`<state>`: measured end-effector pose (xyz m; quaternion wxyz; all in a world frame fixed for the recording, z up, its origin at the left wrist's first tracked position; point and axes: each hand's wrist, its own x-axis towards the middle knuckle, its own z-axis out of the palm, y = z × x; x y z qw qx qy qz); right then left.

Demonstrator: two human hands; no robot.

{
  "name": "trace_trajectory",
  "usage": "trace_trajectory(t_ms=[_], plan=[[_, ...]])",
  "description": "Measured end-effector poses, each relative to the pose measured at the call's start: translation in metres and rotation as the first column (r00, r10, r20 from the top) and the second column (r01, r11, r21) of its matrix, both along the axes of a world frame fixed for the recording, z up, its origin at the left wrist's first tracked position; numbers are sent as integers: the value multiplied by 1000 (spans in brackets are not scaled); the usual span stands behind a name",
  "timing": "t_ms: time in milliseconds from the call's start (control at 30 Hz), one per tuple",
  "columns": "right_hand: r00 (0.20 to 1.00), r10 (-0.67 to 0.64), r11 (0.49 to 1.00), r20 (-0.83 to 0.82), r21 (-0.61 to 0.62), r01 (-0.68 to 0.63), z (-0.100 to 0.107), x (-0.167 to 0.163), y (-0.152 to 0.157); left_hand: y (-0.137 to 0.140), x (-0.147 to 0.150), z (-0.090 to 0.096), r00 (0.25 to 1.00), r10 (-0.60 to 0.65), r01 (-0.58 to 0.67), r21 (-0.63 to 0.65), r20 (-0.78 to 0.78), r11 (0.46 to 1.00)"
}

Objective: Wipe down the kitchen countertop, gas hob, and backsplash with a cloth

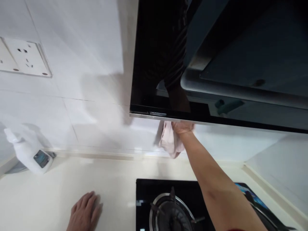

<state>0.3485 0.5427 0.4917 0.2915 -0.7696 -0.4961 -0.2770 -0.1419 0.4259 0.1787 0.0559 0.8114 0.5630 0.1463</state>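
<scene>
Grasping pink cloth: right hand, partly hidden by hood above.
Left hand loose, resting on counter; white spray bottle beyond it, leftward, contents hidden.

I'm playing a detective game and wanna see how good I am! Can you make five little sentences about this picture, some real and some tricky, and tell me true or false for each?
1. The right hand is holding a pink cloth. True.
2. The left hand is up on the wall. False: it rests on the pale counter.
3. A white bottle is on the counter, near the wall. True.
4. The wall socket is bright red. False: it is white.
5. The black hood is lower than the stove. False: it is above the stove.
</scene>
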Motion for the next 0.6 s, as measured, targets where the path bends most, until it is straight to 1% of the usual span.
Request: trace_trajectory(t_ms=[67,167,267,300,367,433,467,533,600], plan=[[999,17,1000,36,11,-17,1,-1,-2,0,-1,0,1000,1,-1,13,8,1000],[995,45,999,87,-19,-43,2,-3,-4,-3,-1,-4,999,-23,19,70,45,997],[994,18,998,105,-65,-11,3,-1,-4,-16,14,-14,996,-6,-6,122,94,993],[994,7,997,107,-80,2,4,0,-4,-23,25,-18,994,-9,-4,127,107,992],[993,7,995,118,-103,5,6,2,-4,-41,56,-25,991,-57,41,128,125,991],[989,50,994,142,-108,-34,8,3,-3,-58,93,-30,984,-118,99,134,134,986],[983,85,992,160,-109,-68,8,3,-3,-65,111,-31,983,-123,104,143,134,984],[963,174,980,208,-131,-149,8,4,-4,-73,138,-32,989,-91,71,160,120,985],[929,269,955,254,-192,-224,8,12,-6,-74,149,-30,996,-33,21,146,84,989]])
